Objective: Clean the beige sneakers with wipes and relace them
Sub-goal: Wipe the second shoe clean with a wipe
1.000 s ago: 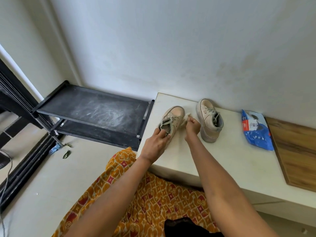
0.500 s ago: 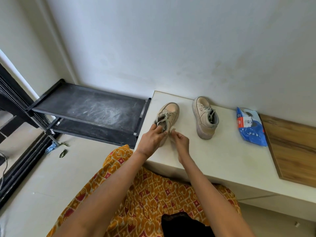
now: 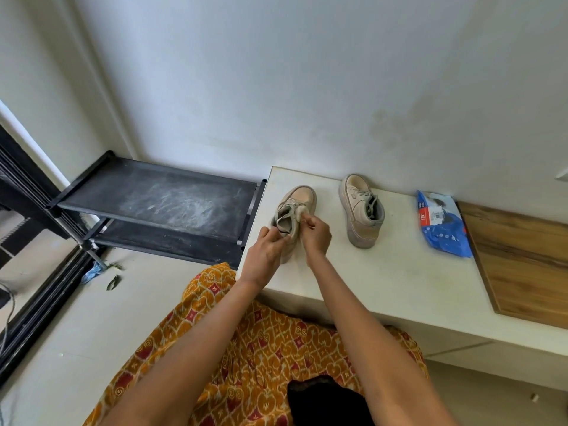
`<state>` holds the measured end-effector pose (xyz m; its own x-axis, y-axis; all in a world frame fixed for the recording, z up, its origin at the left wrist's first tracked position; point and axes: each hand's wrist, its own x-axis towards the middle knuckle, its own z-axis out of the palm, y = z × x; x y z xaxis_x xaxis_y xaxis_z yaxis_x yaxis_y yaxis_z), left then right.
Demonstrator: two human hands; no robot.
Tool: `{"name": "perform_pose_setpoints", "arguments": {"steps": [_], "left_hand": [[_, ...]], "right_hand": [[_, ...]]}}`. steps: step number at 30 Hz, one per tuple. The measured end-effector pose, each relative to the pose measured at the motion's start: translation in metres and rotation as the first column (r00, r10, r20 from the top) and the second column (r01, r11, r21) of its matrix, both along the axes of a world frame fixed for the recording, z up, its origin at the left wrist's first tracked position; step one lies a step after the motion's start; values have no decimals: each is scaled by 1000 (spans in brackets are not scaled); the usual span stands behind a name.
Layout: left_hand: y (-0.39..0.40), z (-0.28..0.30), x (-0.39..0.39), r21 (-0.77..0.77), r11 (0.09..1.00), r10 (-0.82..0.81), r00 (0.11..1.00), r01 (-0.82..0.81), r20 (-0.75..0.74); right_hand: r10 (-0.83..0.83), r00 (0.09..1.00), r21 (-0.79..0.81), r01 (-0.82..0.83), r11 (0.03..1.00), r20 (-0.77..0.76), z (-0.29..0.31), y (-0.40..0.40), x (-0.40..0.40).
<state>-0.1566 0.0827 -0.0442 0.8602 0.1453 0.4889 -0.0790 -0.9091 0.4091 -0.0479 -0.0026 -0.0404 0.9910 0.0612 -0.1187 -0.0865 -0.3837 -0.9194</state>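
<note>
Seen from the head camera, a person in an orange patterned garment (image 3: pixel 246 348) works at a low white table (image 3: pixel 384 281) set against a pale wall. The left hand (image 3: pixel 266 255) grips the heel end of the near beige sneaker (image 3: pixel 296 207), fingers curled round its collar, holding it upright on the table's left part with its toe toward the wall. The right hand (image 3: pixel 316 232) is at the sneaker's right side, its fingers bunched and pinching a small pale piece at the collar; whether that piece is a wipe or a lace end cannot be told. Loose grey-green laces (image 3: pixel 284 215) lie across the open tongue.

The second beige sneaker (image 3: pixel 361 210) stands well apart to the right, also upright, toe toward the wall, its laces slack. Farther right lies a blue wipes pack (image 3: pixel 442 226), crumpled, with a white and red label; white figures on the red strip appear to read "T297", though the rest of the print is too small to make out. Just beside the pack, a wood-grain board (image 3: pixel 522 262) covers the table's right end.

To the left of the table stands a black two-tier shoe rack (image 3: pixel 159 195), its top shelf smeared with white dust. A blue scrap (image 3: pixel 92 273) and a leaf (image 3: pixel 113 281) lie on the floor near its leg.
</note>
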Motion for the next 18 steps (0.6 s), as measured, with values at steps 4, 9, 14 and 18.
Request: {"name": "perform_pose_setpoints", "arguments": {"steps": [4,9,14,18], "left_hand": [[1,3,3,73,997,15,999,-11,-49],[-8,16,10,63,995,92,980,-82,-176],[-5,36,13,0,997,74,963,-76,-258],[17,35,-2,-330,939,21,971,-101,-237]], "right_hand": [[33,992,-23,-31,999,118,-6,-9,-39],[136,987,-57,-132,990,81,-10,-44,-46],[-4,996,50,0,999,85,7,-54,-35],[6,985,16,-8,1000,173,21,-59,-20]]}}
